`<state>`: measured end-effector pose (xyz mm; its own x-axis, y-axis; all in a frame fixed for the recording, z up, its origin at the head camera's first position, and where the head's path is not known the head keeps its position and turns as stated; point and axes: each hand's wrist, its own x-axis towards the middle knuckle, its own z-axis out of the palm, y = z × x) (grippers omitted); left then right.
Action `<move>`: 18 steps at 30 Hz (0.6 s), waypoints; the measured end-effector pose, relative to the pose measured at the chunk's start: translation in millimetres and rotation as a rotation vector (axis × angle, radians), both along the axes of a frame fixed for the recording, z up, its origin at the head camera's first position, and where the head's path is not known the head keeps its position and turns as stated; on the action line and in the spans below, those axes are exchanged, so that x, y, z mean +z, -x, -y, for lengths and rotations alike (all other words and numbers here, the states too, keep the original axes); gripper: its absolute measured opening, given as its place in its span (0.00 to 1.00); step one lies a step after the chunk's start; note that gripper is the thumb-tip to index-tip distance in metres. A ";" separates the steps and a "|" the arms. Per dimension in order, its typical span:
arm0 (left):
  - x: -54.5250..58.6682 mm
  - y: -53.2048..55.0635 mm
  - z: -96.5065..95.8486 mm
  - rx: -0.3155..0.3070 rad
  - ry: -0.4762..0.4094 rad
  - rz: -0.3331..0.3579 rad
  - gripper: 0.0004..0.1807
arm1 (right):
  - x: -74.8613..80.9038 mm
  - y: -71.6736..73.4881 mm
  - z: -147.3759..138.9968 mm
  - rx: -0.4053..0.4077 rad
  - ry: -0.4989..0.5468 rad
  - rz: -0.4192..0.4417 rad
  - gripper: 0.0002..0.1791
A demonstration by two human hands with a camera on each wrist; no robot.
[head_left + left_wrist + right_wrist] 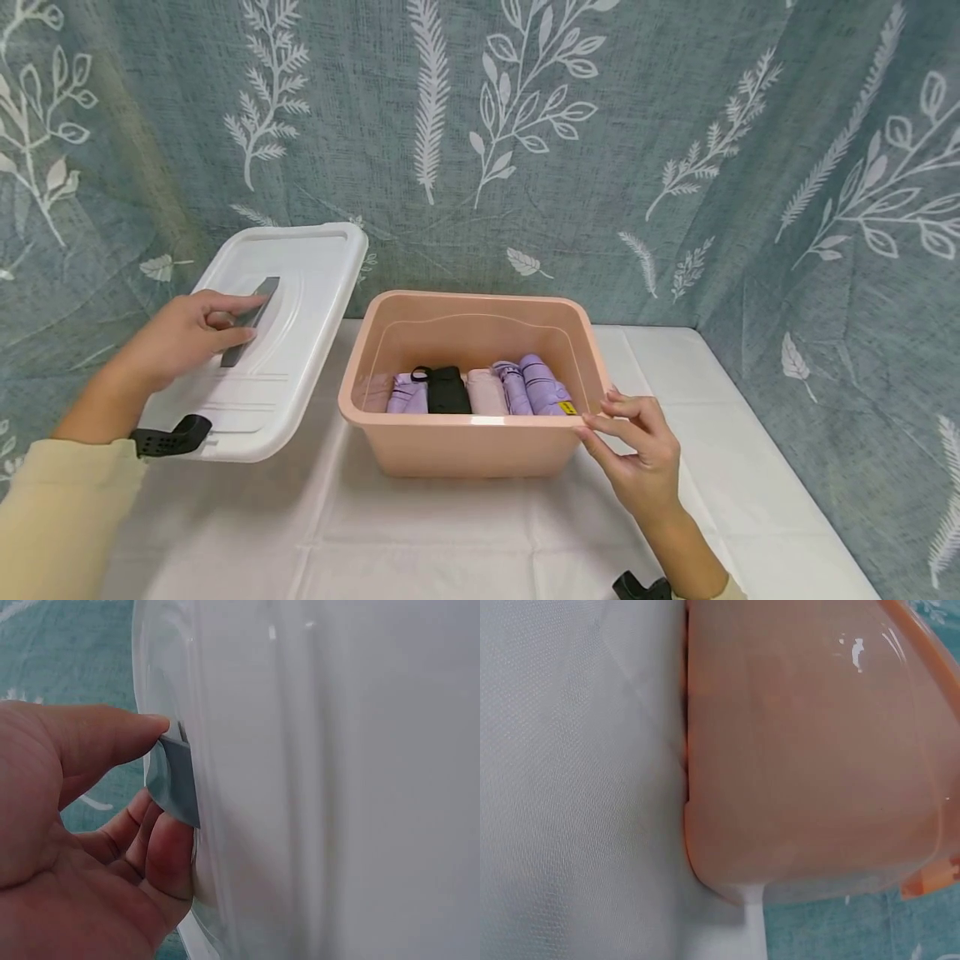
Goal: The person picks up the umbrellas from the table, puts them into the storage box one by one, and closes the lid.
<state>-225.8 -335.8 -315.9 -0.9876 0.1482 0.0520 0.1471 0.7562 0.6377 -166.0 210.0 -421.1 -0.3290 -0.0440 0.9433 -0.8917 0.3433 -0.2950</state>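
On the left, my left hand point(198, 333) holds a white plastic lid point(300, 333) by its grey handle point(266, 304), raised and tilted beside the box. The left wrist view shows the thumb and fingers about that handle point(176, 776). A peach-pink storage box point(465, 450) stands uncovered in the middle. My right hand point(641, 454) grips the box's near right rim corner with thumb and fingers. Inside lies a row of rolled bundles: a black pouch-like one point(448, 392), a pale pink one point(487, 392), and several purple ones, including a thicker roll point(543, 383) with a yellow label.
A white cloth point(420, 533) covers the table under the box. Behind and to the right hangs a blue-green curtain point(360, 125) with white leaf patterns. Black bands point(172, 437) are on both wrists.
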 end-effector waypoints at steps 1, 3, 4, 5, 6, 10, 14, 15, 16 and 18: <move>2.2 -0.4 -1.1 -0.003 0.007 -0.002 0.31 | -0.2 0.0 0.2 -0.001 0.001 0.000 0.14; 6.3 -0.9 -2.9 -0.010 0.017 -0.001 0.32 | -0.4 0.0 0.5 -0.003 0.002 0.002 0.14; 8.2 -1.0 -3.9 -0.014 0.026 0.001 0.32 | -0.3 -0.1 0.4 -0.003 0.003 0.003 0.15; 10.0 -1.1 -4.6 -0.019 0.033 -0.002 0.32 | -0.2 -0.2 0.4 -0.004 0.003 0.004 0.15; 11.8 -1.2 -5.3 -0.026 0.039 -0.005 0.32 | 0.0 -0.3 0.4 -0.004 0.004 0.005 0.15; 18.5 -1.7 -10.2 -0.036 0.058 -0.022 0.30 | 0.3 -0.6 0.4 -0.008 0.004 0.011 0.15; 25.4 -2.4 -18.5 -0.053 0.081 -0.050 0.29 | 0.6 -0.8 0.6 -0.010 0.003 0.014 0.15; 27.1 -2.6 -20.9 -0.062 0.086 -0.060 0.28 | 0.7 -0.8 0.6 -0.009 0.004 0.014 0.15; 28.7 -2.7 -23.4 -0.068 0.086 -0.071 0.28 | 0.8 -0.7 0.8 -0.007 0.004 0.013 0.15; 31.8 -2.4 -28.7 -0.085 0.091 -0.095 0.28 | 1.1 -0.6 1.1 -0.004 0.006 0.012 0.15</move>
<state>-223.4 -307.1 -284.1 -0.9625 0.2396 0.1272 0.2696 0.7923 0.5473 -165.4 208.9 -420.0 -0.3405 -0.0370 0.9395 -0.8865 0.3455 -0.3077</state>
